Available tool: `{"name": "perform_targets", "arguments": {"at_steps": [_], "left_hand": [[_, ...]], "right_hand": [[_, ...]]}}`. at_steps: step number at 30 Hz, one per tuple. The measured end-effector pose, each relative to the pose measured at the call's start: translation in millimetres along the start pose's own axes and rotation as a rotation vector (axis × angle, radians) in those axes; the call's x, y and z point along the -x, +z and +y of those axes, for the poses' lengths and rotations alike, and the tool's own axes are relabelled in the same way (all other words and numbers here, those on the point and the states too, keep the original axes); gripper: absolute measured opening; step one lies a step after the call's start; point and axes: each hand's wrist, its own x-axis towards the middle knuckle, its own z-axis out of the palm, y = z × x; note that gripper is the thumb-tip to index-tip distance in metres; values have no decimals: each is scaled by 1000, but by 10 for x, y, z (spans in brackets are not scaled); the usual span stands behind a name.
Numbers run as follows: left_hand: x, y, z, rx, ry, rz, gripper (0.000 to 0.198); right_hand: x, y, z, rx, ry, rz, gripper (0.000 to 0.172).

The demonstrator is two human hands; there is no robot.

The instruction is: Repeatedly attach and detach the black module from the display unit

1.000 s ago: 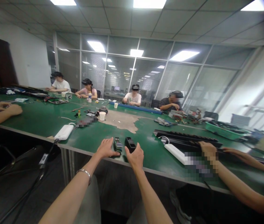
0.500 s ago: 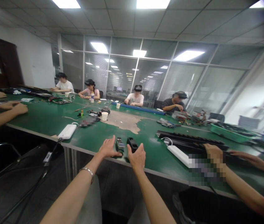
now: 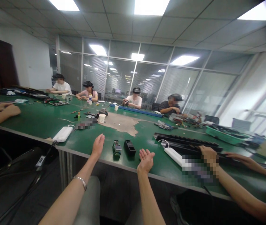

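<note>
clock directions taken from the middle of the pair of items, twelve pointing away across the bench.

green bench with a pale metal edge (image 3: pixel 108 132): small green-and-silver circuit-board assembly, oblong (image 3: pixel 117 148), lies near the front edge. just beside it, at three o'clock and apart, a black rectangular box with recesses in its upper face (image 3: pixel 130 148).

left hand (image 3: pixel 98 146) at nine o'clock, released, fingers straight and close together, well clear of the assembly. silver metal bracelet (image 3: pixel 81 182) on that wrist. right hand (image 3: pixel 146 160) at four o'clock, released, palm turned up, fingers loosely extended, near the box, apart from it.

bare brownish worn patch (image 3: pixel 121 122) at twelve. white paper cup (image 3: pixel 102 118) at eleven. white oblong power strip (image 3: pixel 63 133) between nine and ten. at three, a second white power strip (image 3: pixel 173 157) and a co-worker's hand (image 3: pixel 208 155) on long black rails (image 3: pixel 184 139).
</note>
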Motion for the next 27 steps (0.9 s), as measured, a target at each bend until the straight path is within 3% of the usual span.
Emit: {"name": "perform_targets", "arguments": {"at_steps": [2, 5, 10, 12, 14, 16, 19, 22, 27], "left_hand": [[-75, -3, -41, 104, -83, 74, 53], [-139, 7, -46, 80, -110, 98, 49], [-50, 56, 26, -28, -34, -62, 29], [9, 57, 45, -48, 42, -212, 46], [47, 41, 53, -217, 189, -484, 83], [60, 18, 54, -347, 244, -578, 105], [54, -9, 48, -396, 257, -611, 116], [58, -10, 37, -384, 271, -623, 124], [113, 27, 42, -449, 342, -580, 145]], "right_hand": [[47, 2, -9, 91, -38, -23, 75], [128, 32, -49, 374, -145, -68, 67], [212, 120, -55, 848, -340, -155, 83], [223, 149, -35, 1014, -397, -203, 82], [222, 173, -40, 1094, -394, -235, 71], [219, 204, -93, 1080, -338, -233, 60], [245, 289, -252, 931, -253, -212, 53], [344, 424, -421, 803, -271, -253, 51], [575, 661, -518, 923, -307, -353, 43]]}}
